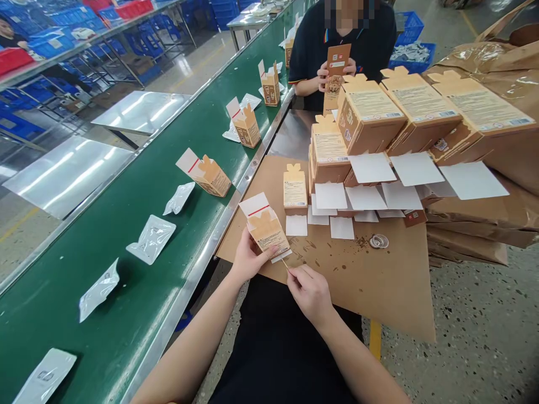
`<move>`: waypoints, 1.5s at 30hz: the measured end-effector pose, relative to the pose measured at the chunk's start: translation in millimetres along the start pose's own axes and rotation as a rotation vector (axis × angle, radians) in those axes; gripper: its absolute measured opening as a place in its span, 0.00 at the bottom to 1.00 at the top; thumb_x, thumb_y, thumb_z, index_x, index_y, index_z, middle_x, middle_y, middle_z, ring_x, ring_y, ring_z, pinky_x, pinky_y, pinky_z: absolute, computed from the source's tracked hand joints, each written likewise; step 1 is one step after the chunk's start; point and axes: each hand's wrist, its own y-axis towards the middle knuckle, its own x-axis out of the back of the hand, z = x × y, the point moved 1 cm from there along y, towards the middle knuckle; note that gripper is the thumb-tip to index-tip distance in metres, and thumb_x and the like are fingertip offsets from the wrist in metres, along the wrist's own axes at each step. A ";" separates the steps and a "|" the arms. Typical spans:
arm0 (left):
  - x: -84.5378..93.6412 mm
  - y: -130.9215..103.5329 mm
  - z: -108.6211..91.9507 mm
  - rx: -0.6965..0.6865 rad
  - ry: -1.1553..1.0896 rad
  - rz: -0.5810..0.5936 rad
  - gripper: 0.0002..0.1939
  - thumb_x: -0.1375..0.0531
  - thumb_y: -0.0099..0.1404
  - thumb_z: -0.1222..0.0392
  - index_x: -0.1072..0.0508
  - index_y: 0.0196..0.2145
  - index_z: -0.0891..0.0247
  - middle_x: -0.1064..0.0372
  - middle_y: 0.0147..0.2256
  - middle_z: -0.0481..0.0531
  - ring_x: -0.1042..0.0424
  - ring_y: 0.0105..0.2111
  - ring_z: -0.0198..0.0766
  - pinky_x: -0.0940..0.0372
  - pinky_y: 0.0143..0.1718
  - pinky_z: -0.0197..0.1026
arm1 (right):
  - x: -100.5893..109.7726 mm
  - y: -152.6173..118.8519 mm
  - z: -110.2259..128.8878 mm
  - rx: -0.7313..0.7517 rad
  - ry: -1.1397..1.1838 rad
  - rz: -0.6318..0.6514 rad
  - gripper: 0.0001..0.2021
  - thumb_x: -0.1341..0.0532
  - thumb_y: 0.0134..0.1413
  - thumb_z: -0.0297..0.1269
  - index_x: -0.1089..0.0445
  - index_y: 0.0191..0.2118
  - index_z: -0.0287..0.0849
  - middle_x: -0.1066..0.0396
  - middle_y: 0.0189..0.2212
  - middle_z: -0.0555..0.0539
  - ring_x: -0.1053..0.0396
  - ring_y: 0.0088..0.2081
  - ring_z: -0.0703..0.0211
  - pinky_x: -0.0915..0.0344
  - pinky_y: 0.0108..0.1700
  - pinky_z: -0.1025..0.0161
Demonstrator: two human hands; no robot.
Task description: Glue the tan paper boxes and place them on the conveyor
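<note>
Low in the centre, my left hand (249, 253) grips a small tan box (269, 231) whose white top flap with a red strip stands up. My right hand (309, 292) pinches a thin stick (286, 264), its tip at the bottom edge of the box. Beyond the held box, a similar box (295, 189) stands on the brown cardboard sheet (391, 292) with a white flap toward me. To the right rises a stack of tan boxes (373, 112) with white flaps sticking out.
A green conveyor (138, 286) runs along the left, carrying silver pouches (151, 238) and open boxes (213, 175). A small round clear dish (379, 241) lies near brown specks on the cardboard. Across the table, a person (337, 50) holds a brown carton. Large brown bags (488, 62) fill the right.
</note>
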 end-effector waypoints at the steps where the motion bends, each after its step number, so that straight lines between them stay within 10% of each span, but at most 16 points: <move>1: -0.1 -0.2 0.4 -0.002 0.002 -0.001 0.41 0.14 0.55 0.41 0.26 0.57 0.55 0.16 0.56 0.60 0.15 0.59 0.57 0.20 0.65 0.61 | -0.8 0.2 0.1 0.010 -0.006 0.009 0.19 0.40 0.80 0.25 0.26 0.32 0.45 0.33 0.24 0.53 0.36 0.24 0.65 0.36 0.29 0.66; 17: -8.6 -21.3 1.1 -0.023 0.298 -0.082 0.45 0.15 0.53 0.45 0.29 0.62 0.54 0.17 0.57 0.61 0.14 0.59 0.61 0.19 0.61 0.64 | 77.8 -28.9 9.2 -0.091 0.069 -0.164 0.13 0.32 0.71 0.17 0.19 0.46 0.45 0.31 0.26 0.54 0.35 0.24 0.63 0.34 0.28 0.64; 24: -7.8 -23.0 7.5 -0.033 0.358 -0.080 0.42 0.15 0.54 0.46 0.28 0.59 0.54 0.16 0.55 0.61 0.14 0.57 0.62 0.18 0.59 0.63 | 80.0 -30.2 19.0 -0.137 0.142 -0.172 0.12 0.33 0.71 0.19 0.17 0.44 0.46 0.30 0.25 0.54 0.34 0.23 0.64 0.32 0.26 0.66; 32: 105.0 -4.5 -9.8 -0.099 0.299 -0.686 0.47 0.13 0.46 0.45 0.31 0.57 0.55 0.19 0.58 0.65 0.18 0.64 0.69 0.24 0.68 0.74 | 88.6 -30.5 20.5 -0.130 0.148 -0.240 0.11 0.31 0.71 0.21 0.16 0.44 0.47 0.29 0.25 0.53 0.33 0.22 0.63 0.31 0.24 0.65; 36: 158.4 -3.3 -13.6 0.011 0.373 -0.755 0.48 0.13 0.45 0.47 0.34 0.56 0.52 0.20 0.57 0.63 0.20 0.66 0.70 0.26 0.70 0.74 | 86.5 -25.8 21.9 -0.094 0.165 -0.226 0.13 0.30 0.69 0.18 0.18 0.44 0.47 0.30 0.25 0.53 0.33 0.22 0.63 0.33 0.24 0.64; 45: 158.2 2.0 -6.4 -0.073 0.450 -0.827 0.49 0.14 0.46 0.46 0.32 0.58 0.55 0.29 0.59 0.60 0.25 0.67 0.63 0.31 0.74 0.69 | 92.9 -7.1 22.1 -0.083 0.136 -0.231 0.12 0.29 0.68 0.19 0.17 0.42 0.47 0.29 0.25 0.54 0.33 0.21 0.63 0.33 0.22 0.64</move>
